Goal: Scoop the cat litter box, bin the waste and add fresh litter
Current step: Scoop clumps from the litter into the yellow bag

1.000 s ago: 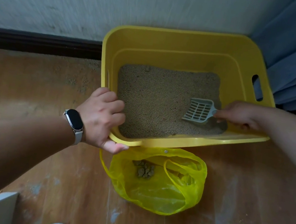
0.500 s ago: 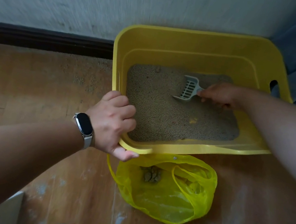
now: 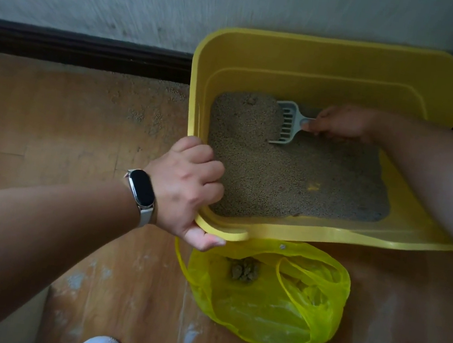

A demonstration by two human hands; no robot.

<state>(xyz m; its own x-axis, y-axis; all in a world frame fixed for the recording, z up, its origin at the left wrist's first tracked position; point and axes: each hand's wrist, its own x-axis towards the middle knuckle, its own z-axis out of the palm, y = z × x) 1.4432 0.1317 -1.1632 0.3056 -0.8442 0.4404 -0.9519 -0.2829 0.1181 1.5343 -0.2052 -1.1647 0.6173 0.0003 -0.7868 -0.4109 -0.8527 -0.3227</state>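
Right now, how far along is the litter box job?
Done: a few clumps lie in the yellow bag. In hand: the right hand holds the scoop in the litter at the far side of the box, while the left hand grips its near corner. Left: finish sifting, bin the waste, add fresh litter; no refill in view.

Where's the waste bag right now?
Head view, lower right of centre: the bag lies open on the floor just in front of the litter box near rim, beside the left hand gripping that rim's corner.
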